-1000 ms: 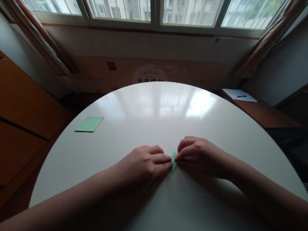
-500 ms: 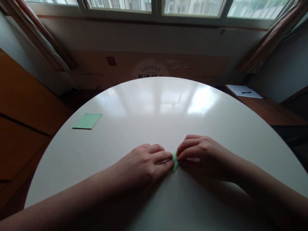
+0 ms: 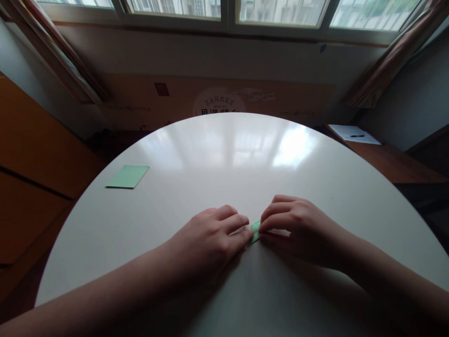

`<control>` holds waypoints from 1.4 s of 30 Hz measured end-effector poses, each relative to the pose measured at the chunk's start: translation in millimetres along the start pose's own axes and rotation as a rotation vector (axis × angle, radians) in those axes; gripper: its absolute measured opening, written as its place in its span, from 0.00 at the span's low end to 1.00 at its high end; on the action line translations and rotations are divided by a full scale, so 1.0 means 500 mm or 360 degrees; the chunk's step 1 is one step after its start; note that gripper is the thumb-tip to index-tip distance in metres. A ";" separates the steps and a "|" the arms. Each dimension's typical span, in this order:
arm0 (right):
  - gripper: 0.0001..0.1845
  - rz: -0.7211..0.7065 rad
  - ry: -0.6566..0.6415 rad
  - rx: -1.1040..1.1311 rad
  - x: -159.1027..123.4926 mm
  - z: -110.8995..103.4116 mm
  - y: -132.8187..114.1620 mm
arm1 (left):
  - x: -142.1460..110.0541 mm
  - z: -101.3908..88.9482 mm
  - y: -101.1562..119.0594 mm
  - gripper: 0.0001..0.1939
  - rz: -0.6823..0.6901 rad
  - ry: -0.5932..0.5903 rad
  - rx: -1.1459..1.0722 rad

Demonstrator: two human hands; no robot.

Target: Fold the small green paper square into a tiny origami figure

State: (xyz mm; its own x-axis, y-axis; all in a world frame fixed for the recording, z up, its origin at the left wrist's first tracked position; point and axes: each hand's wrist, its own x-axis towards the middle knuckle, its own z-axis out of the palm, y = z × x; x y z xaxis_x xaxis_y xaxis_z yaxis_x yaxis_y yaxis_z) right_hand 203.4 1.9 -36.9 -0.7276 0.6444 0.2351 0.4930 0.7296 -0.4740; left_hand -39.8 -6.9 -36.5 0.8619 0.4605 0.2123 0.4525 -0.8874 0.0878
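A small folded piece of green paper (image 3: 256, 230) is between my two hands, low over the white round table (image 3: 196, 187). My left hand (image 3: 219, 236) pinches its left edge with thumb and fingertips. From the other side, my right hand (image 3: 289, 224) is closed on the paper's right part, with the fingers bunched together. Only a narrow slanted strip of the paper shows; the fingertips cover the rest. Toward the table's left side lies a square stack of green paper (image 3: 128, 177), apart from both hands.
To the right, a brown wooden surface (image 3: 396, 161) carries a white sheet (image 3: 354, 134) with a dark pen (image 3: 357, 136) on it. An orange-brown cabinet (image 3: 31, 178) stands at the left. Beyond the table are a printed panel (image 3: 133, 98) and windows.
The folded paper has turned from a nearly upright pointed shape to a slanted strip. My left fingers have curled in and shifted slightly. The camera view has tipped down a little.
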 end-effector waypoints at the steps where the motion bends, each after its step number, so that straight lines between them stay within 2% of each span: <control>1: 0.06 0.0033 0.0009 -0.0012 0.001 0.003 -0.003 | 0.001 0.003 0.003 0.13 -0.0045 0.0021 -0.0015; 6: 0.07 0.0278 0.0125 -0.0121 0.004 0.020 -0.031 | 0.009 0.011 0.015 0.12 -0.0290 0.0159 -0.0104; 11: 0.06 0.0341 0.0128 -0.0111 0.001 0.020 -0.042 | 0.015 0.006 0.012 0.10 -0.0449 0.0177 -0.0290; 17: 0.08 0.0413 0.0149 -0.0027 0.005 0.020 -0.022 | 0.010 0.005 -0.013 0.09 -0.0433 0.0107 -0.0483; 23: 0.05 0.0478 0.0093 0.0035 0.011 0.030 -0.025 | 0.021 0.004 -0.035 0.08 -0.0436 0.0063 -0.0615; 28: 0.05 0.0505 0.0153 -0.0055 0.014 0.036 -0.033 | 0.018 -0.012 -0.012 0.09 -0.0473 0.0069 -0.0431; 31: 0.06 0.0494 0.0190 -0.0028 0.013 0.038 -0.035 | 0.001 -0.027 0.027 0.08 -0.0375 -0.0130 -0.0205; 33: 0.07 0.0477 0.0198 -0.0002 0.011 0.039 -0.035 | -0.010 -0.033 0.056 0.12 -0.0304 -0.0220 -0.0056; 34: 0.07 0.0469 0.0197 0.0013 0.011 0.040 -0.034 | -0.014 -0.033 0.069 0.14 -0.0261 -0.0227 0.0003; 37: 0.06 0.0483 0.0201 0.0046 0.011 0.040 -0.030 | -0.021 -0.027 0.093 0.19 -0.0343 -0.0271 0.0138; 42: 0.07 0.0537 0.0186 0.0132 0.011 0.040 -0.025 | -0.029 -0.009 0.094 0.24 -0.0359 -0.0293 0.0196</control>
State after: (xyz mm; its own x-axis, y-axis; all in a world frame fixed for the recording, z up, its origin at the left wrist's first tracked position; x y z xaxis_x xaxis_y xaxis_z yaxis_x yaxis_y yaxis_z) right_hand 183.6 -8.0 -46.6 -0.4688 0.8710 0.1471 0.6521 0.4536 -0.6075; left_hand -32.0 -55.5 -31.1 0.7583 0.6516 0.0202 0.6519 -0.7583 -0.0081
